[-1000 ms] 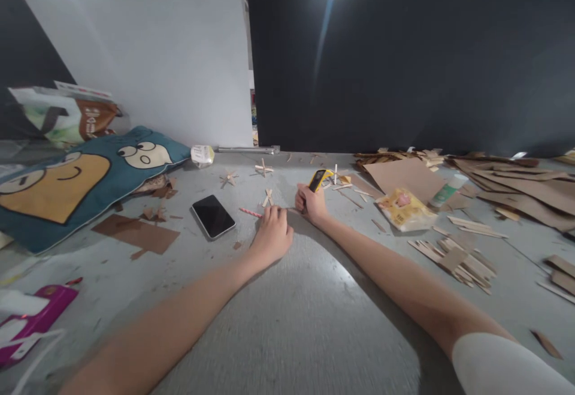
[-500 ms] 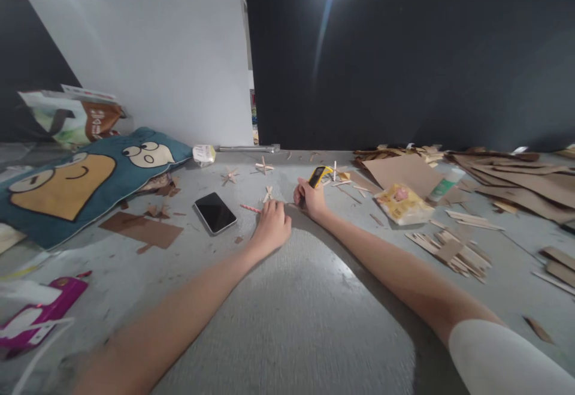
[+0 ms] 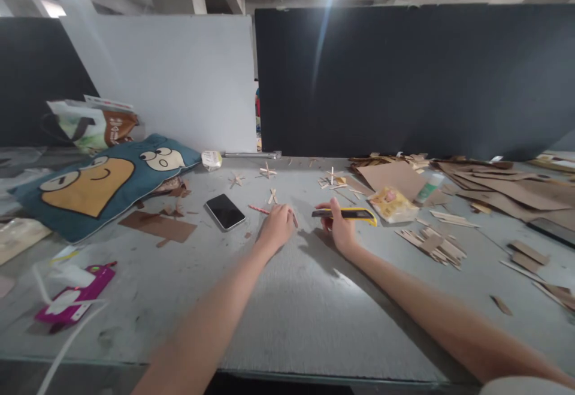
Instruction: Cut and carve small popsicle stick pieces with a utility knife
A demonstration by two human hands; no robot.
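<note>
My right hand (image 3: 340,230) is wrapped round a yellow and black utility knife (image 3: 359,214), held level above the table with its front end to the left. My left hand (image 3: 277,227) rests low on the table with its fingers curled. A small brown strip (image 3: 295,220) sticks out at its fingertips; the rest of it is hidden. Beside the left hand lies a red-striped pencil (image 3: 258,209), its right end close to the knuckles. Just beyond is a small crossed-stick piece (image 3: 273,195), and a black-screened phone (image 3: 225,211) lies to the left.
Star-shaped stick pieces (image 3: 268,171) stand farther back. To the right are a yellow packet (image 3: 393,204), a glue bottle (image 3: 430,187), wooden sticks (image 3: 433,245) and cardboard sheets (image 3: 507,188). A blue cushion (image 3: 148,185) and a purple power strip (image 3: 81,296) lie left.
My right hand has moved right and nearer, turning the knife from upright to level. The brown strip now shows at my left fingertips. The camera view has tilted up.
</note>
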